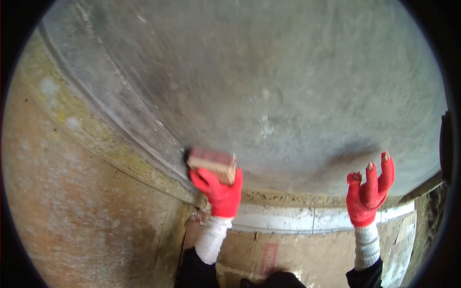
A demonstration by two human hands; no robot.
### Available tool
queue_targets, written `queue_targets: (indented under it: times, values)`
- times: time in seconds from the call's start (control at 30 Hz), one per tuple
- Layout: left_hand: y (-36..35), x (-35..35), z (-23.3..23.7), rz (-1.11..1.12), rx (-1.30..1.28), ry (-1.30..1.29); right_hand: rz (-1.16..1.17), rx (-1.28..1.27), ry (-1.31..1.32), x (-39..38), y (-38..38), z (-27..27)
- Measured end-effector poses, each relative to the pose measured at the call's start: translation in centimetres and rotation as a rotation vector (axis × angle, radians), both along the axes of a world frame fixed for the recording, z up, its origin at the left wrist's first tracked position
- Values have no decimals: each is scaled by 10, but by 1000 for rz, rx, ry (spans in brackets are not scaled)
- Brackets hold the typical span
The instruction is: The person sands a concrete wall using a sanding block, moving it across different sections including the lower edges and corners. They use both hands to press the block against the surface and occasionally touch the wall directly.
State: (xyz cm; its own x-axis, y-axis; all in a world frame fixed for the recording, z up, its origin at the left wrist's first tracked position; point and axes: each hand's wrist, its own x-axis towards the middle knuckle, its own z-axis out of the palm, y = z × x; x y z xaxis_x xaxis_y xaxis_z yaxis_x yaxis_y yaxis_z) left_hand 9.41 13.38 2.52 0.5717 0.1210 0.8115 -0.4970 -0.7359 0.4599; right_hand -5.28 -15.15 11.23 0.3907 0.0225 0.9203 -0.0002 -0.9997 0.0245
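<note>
In the head view, the block (213, 168) sits in the near-left corner of the curved grey surface (297, 101), just inside its left edge; it looks stiff and fairly light, probably rough enough not to slip, and is best gripped by its two short ends, as the gloved left hand (223, 194) seems to do, wrapped around its near side. The block is oblong, with a dull dark-red upper layer, slightly blurred, over a pale tan side, while the gloved right hand (369, 192) holds nothing, its fingers spread near the surface's near edge, contact unclear.
</note>
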Motion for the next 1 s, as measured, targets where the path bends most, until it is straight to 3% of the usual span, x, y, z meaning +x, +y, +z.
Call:
queue_targets:
  times: [0.13, 0.2, 0.27, 0.37, 0.47, 0.57, 0.7, 0.77, 0.9, 1.0]
  values:
    - [-1, 8, 73, 43, 197, -256, 20, -240, -119, 16, -22, -12]
    - [-9, 2, 39, 104, 88, -207, -62, -167, -206, 27, -20, -15]
    - [-12, -7, 3, 19, -78, 62, -70, -140, -231, 35, -25, -18]
    - [-8, -6, -19, -15, -41, 24, -48, -350, -196, 40, -41, -26]
    - [-7, 1, 40, 48, 106, -128, -86, -348, -148, 36, -39, -27]
    - [-13, -1, 66, 137, 148, -164, -83, -331, -156, 38, -39, -31]
    - [-9, 3, -13, 46, 166, -194, -38, -312, -186, 42, -38, -29]
    - [-6, -2, -41, -71, 15, -140, -59, -333, -155, 38, -37, -24]
    - [-15, -5, 30, 88, 21, 25, -78, -354, -121, 37, -36, -27]
    - [-23, -5, 40, 78, 56, -146, -81, -340, -170, 41, -37, -26]
